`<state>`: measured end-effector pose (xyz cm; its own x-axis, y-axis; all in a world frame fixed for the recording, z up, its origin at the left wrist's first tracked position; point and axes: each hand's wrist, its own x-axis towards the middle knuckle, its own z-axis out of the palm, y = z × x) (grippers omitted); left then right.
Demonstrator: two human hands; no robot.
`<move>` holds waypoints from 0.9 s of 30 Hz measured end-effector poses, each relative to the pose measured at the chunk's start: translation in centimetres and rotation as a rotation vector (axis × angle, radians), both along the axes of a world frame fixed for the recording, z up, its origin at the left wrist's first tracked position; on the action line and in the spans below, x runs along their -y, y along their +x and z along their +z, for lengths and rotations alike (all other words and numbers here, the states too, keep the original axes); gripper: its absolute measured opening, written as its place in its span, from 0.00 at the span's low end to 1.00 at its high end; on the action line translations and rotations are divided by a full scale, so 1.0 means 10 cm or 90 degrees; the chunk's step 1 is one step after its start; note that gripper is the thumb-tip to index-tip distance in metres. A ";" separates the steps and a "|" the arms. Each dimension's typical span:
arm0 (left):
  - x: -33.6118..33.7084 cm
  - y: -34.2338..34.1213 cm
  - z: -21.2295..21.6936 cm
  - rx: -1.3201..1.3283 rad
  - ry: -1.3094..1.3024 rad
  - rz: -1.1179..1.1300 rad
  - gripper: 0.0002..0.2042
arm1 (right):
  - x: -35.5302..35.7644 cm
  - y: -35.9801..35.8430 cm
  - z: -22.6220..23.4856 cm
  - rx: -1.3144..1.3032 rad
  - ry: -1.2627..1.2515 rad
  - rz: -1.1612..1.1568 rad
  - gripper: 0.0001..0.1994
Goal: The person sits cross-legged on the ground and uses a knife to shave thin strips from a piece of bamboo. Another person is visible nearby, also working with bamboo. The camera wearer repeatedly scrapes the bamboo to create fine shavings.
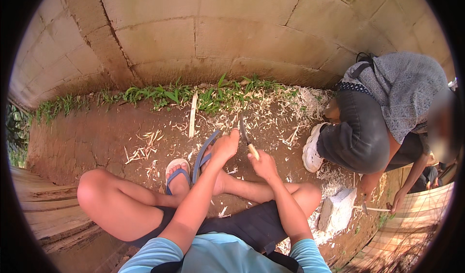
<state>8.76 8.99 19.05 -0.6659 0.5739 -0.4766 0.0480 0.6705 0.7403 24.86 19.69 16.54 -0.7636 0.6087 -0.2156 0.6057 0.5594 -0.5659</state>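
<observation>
My right hand is closed around the pale handle of a knife, whose dark, slightly curved blade points up and away from me. Just left of the blade, my left hand is closed, with the thumb side toward the knife. Whatever it may hold is hidden or too small to make out. Below and beside that hand are my feet in blue-strapped flip-flops, one sole tipped up on edge. A flat pale wood strip lies on the ground beyond them.
Wood shavings litter the brown soil. Grass grows along the block wall. At the right another person crouches, holding a blade and a thin stick. A white block lies near my knee.
</observation>
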 end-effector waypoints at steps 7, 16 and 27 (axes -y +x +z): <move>0.04 -0.07 0.09 -0.014 -0.048 0.009 0.36 | 0.27 0.01 0.15 -0.021 0.124 -0.124 0.17; 0.11 -0.19 0.06 -0.070 -0.006 0.114 0.31 | 0.15 0.05 0.05 0.294 0.010 0.041 0.20; 0.08 -0.15 -0.10 -0.238 0.197 0.169 0.13 | 0.07 -0.05 -0.14 0.154 -0.277 -0.034 0.18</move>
<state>7.30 8.20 18.02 -0.8981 0.4394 -0.0164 0.2040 0.4495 0.8697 24.36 19.01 15.17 -0.6304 0.4601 -0.6252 0.7699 0.2670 -0.5797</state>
